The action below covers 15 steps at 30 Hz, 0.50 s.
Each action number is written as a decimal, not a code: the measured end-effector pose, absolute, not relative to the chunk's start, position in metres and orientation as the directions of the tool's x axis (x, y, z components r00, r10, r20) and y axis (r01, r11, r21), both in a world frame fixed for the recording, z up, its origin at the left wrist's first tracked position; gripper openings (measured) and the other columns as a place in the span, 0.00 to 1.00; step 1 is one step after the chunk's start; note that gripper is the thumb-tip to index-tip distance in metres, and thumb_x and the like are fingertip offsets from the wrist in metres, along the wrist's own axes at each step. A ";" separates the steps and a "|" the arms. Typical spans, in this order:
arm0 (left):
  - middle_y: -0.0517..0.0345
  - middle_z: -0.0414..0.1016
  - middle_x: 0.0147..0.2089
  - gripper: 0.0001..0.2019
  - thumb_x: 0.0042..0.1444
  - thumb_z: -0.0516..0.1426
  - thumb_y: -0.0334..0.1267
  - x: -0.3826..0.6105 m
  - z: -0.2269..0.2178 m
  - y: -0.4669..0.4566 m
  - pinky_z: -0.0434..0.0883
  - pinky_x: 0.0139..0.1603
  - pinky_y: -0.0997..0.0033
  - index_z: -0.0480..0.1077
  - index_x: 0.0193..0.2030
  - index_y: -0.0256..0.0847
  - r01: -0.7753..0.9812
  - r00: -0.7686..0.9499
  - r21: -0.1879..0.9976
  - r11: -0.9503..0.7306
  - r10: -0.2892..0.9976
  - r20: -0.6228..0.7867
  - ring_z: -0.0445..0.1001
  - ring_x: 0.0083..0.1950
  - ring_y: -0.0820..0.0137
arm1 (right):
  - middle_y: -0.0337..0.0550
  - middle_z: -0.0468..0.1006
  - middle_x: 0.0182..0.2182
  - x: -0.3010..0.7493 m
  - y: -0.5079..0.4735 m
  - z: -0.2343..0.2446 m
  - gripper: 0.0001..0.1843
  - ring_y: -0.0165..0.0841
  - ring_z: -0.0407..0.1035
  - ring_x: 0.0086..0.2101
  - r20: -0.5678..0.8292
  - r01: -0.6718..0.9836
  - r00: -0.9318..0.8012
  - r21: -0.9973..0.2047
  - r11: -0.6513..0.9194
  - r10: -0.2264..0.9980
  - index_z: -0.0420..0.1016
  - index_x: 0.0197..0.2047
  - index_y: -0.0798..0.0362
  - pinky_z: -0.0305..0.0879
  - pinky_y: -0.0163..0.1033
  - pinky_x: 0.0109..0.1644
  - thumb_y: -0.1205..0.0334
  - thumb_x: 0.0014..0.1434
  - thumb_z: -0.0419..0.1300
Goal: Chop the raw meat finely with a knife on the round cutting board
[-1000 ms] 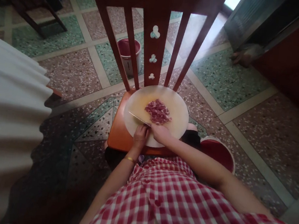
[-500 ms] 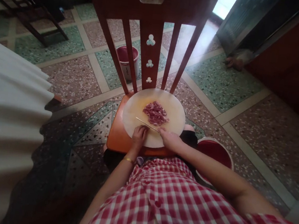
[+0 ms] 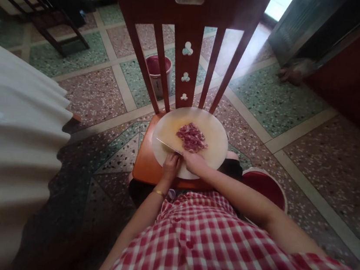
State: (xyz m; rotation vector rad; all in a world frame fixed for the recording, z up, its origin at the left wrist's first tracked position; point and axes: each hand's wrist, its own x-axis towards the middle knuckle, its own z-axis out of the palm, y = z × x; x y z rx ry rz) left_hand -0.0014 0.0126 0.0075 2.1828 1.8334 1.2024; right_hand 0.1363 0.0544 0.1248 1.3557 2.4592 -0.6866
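Head cam: R hand (image 3: pixel 193 162) is gripping knife (image 3: pixel 168 145), L hand (image 3: pixel 171 167) is curling beside it, can't tell if pinching; cut meat (image 3: pixel 192 137) is lying just beyond both. Prob. mid-slicing; next stroke's needing L hand clear.

A big round board (image 3: pixel 216 141) sits on the orange seat (image 3: pixel 145 163) of a chair (image 3: pixel 189 17). Small bits of red meat (image 3: pixel 193 137) lie piled on the board.
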 end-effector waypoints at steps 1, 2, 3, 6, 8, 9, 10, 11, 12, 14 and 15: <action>0.50 0.72 0.39 0.08 0.61 0.49 0.35 -0.001 0.009 0.012 0.70 0.45 0.64 0.69 0.41 0.38 0.814 -0.010 0.503 -0.291 0.858 0.513 0.70 0.44 0.65 | 0.53 0.72 0.45 0.146 0.051 0.124 0.24 0.39 0.69 0.43 -0.435 0.847 -0.532 -0.276 0.454 0.726 0.56 0.60 0.54 0.64 0.40 0.45 0.72 0.60 0.45; 0.50 0.72 0.40 0.08 0.61 0.49 0.35 0.000 0.010 0.012 0.70 0.45 0.64 0.69 0.41 0.39 0.807 -0.015 0.517 -0.287 0.864 0.503 0.70 0.44 0.65 | 0.53 0.72 0.45 0.157 0.049 0.123 0.26 0.39 0.70 0.42 -0.448 0.856 -0.517 -0.263 0.445 0.729 0.55 0.60 0.54 0.64 0.40 0.44 0.73 0.59 0.46; 0.50 0.72 0.40 0.08 0.61 0.50 0.35 0.000 0.011 0.012 0.70 0.46 0.64 0.69 0.41 0.39 0.797 -0.020 0.534 -0.284 0.870 0.492 0.70 0.44 0.66 | 0.53 0.73 0.44 0.167 0.046 0.123 0.26 0.40 0.70 0.41 -0.463 0.870 -0.493 -0.244 0.429 0.737 0.55 0.60 0.55 0.65 0.40 0.43 0.73 0.58 0.47; 0.52 0.72 0.40 0.07 0.61 0.51 0.36 0.001 0.014 0.012 0.69 0.46 0.64 0.68 0.42 0.39 0.767 -0.039 0.580 -0.273 0.883 0.468 0.69 0.44 0.66 | 0.52 0.74 0.40 0.185 0.040 0.127 0.24 0.41 0.71 0.39 -0.493 0.904 -0.426 -0.190 0.384 0.759 0.56 0.59 0.56 0.65 0.41 0.42 0.72 0.58 0.46; 0.52 0.72 0.39 0.06 0.60 0.52 0.36 0.002 0.015 0.011 0.69 0.46 0.65 0.68 0.41 0.38 0.761 -0.046 0.587 -0.277 0.879 0.475 0.69 0.43 0.66 | 0.52 0.74 0.40 0.187 0.037 0.131 0.24 0.40 0.71 0.39 -0.482 0.897 -0.441 -0.196 0.397 0.757 0.54 0.60 0.56 0.65 0.41 0.42 0.72 0.59 0.44; 0.51 0.72 0.39 0.06 0.61 0.52 0.36 0.002 0.014 0.012 0.69 0.45 0.65 0.68 0.40 0.38 0.763 -0.048 0.583 -0.279 0.875 0.481 0.69 0.43 0.66 | 0.53 0.74 0.41 0.186 0.035 0.133 0.25 0.40 0.71 0.40 -0.474 0.887 -0.459 -0.206 0.412 0.751 0.54 0.60 0.56 0.65 0.40 0.41 0.72 0.59 0.44; 0.51 0.72 0.38 0.06 0.61 0.51 0.36 0.001 0.013 0.012 0.69 0.45 0.65 0.68 0.39 0.38 0.766 -0.048 0.578 -0.280 0.872 0.487 0.69 0.43 0.66 | 0.53 0.74 0.41 0.184 0.033 0.134 0.25 0.39 0.71 0.40 -0.469 0.879 -0.475 -0.213 0.426 0.745 0.53 0.60 0.56 0.65 0.40 0.41 0.72 0.59 0.44; 0.51 0.72 0.38 0.07 0.61 0.51 0.36 0.001 0.012 0.012 0.69 0.45 0.65 0.69 0.39 0.38 0.769 -0.046 0.573 -0.283 0.870 0.491 0.69 0.43 0.66 | 0.54 0.73 0.41 0.183 0.031 0.135 0.24 0.39 0.71 0.39 -0.465 0.874 -0.484 -0.216 0.435 0.741 0.53 0.60 0.57 0.65 0.40 0.40 0.71 0.59 0.44; 0.51 0.72 0.38 0.07 0.61 0.51 0.37 0.001 0.011 0.012 0.69 0.45 0.65 0.69 0.38 0.38 0.772 -0.043 0.569 -0.284 0.869 0.493 0.69 0.43 0.66 | 0.54 0.73 0.41 0.182 0.029 0.135 0.24 0.39 0.71 0.39 -0.465 0.873 -0.485 -0.216 0.436 0.740 0.53 0.60 0.57 0.66 0.40 0.40 0.71 0.60 0.45; 0.50 0.71 0.38 0.07 0.61 0.51 0.37 0.000 0.007 0.013 0.69 0.45 0.64 0.69 0.38 0.38 0.774 -0.037 0.563 -0.289 0.868 0.496 0.69 0.44 0.65 | 0.54 0.74 0.40 0.177 0.030 0.134 0.23 0.39 0.71 0.38 -0.473 0.877 -0.477 -0.213 0.430 0.740 0.56 0.59 0.58 0.66 0.40 0.40 0.71 0.60 0.45; 0.50 0.71 0.38 0.07 0.61 0.51 0.37 -0.001 0.005 0.013 0.69 0.45 0.64 0.69 0.39 0.39 0.774 -0.033 0.561 -0.293 0.867 0.497 0.69 0.44 0.65 | 0.54 0.74 0.40 0.172 0.032 0.133 0.22 0.39 0.71 0.38 -0.480 0.879 -0.474 -0.212 0.427 0.738 0.58 0.57 0.58 0.66 0.39 0.40 0.71 0.59 0.45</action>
